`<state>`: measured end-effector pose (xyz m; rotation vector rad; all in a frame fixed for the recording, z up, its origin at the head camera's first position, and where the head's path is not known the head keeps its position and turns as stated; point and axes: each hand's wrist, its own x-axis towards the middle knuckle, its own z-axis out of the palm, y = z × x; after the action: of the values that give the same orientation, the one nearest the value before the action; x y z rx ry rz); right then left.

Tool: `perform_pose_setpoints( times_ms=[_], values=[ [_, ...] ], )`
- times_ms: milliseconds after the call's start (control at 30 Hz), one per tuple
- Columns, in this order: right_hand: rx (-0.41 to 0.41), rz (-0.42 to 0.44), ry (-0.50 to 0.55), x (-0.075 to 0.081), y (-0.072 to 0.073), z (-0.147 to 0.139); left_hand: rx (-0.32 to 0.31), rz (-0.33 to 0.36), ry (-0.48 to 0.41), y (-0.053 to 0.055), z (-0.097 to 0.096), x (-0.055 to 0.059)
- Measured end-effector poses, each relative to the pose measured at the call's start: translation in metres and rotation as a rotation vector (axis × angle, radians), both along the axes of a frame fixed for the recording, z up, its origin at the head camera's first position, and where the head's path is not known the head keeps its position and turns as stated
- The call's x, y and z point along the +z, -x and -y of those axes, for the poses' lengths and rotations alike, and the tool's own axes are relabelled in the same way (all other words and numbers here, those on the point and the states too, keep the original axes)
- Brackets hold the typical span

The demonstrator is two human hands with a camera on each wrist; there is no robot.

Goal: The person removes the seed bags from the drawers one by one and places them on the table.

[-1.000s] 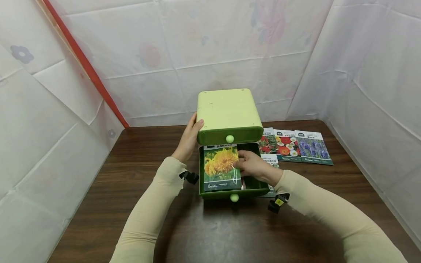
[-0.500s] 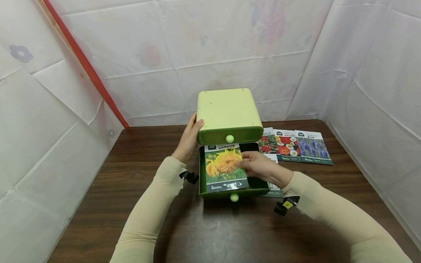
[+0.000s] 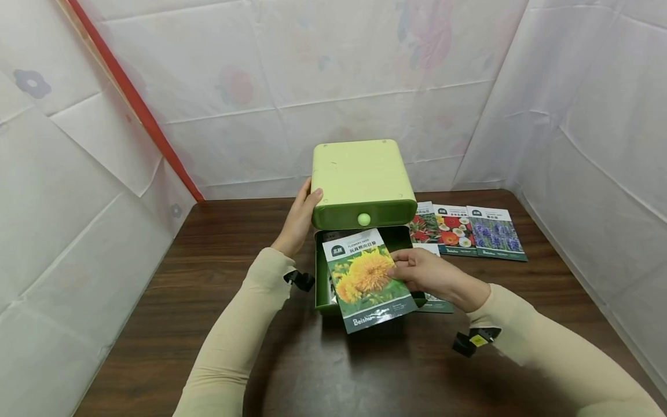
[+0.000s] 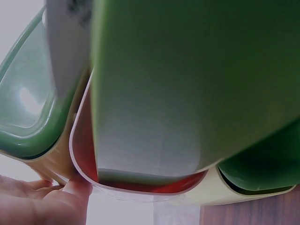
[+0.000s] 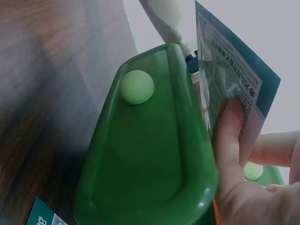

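My right hand (image 3: 432, 272) pinches a flower seed packet (image 3: 367, 278) by its right edge. A yellow sunflower is printed on its front; its back shows in the right wrist view. Tilted, the packet hangs over the pulled-out green drawer (image 3: 398, 236), its lower end past the drawer's front. The left hand (image 3: 298, 223) rests against the left side of the pale green drawer cabinet (image 3: 359, 171), thumb by the front edge. Something whitish shows in the drawer beneath the packet, mostly hidden. In the left wrist view, fingers (image 4: 51, 192) lie along the cabinet's side.
Right of the cabinet lie several more seed packets, among them a purple-flowered one (image 3: 496, 233) and a red-and-white one (image 3: 456, 230). One partly hidden packet (image 3: 436, 305) lies beside the drawer. The dark wooden table (image 3: 224, 255) meets white sheeted walls behind and at the sides.
The right hand has drawn the sunflower packet up out of the drawer, toward the person and to the right, tilting it. The left hand and cabinet stay where they were.
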<state>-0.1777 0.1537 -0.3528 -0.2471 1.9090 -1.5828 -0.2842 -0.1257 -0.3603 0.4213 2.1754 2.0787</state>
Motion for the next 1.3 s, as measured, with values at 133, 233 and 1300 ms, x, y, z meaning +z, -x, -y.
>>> perform_pose_setpoints(
  times_ms=[133,233,1300],
  values=[
    [-0.01,-0.02,-0.052,0.006,-0.006,-0.007,0.006,0.0,0.004,0.0,0.0,0.0],
    [-0.032,-0.037,-0.064,0.012,-0.01,-0.011,0.012,-0.005,0.01,0.001,-0.001,-0.001],
    [-0.4,-0.159,0.131,0.024,0.008,-0.126,0.015,-0.013,0.008,-0.001,-0.001,-0.002]
  ],
)
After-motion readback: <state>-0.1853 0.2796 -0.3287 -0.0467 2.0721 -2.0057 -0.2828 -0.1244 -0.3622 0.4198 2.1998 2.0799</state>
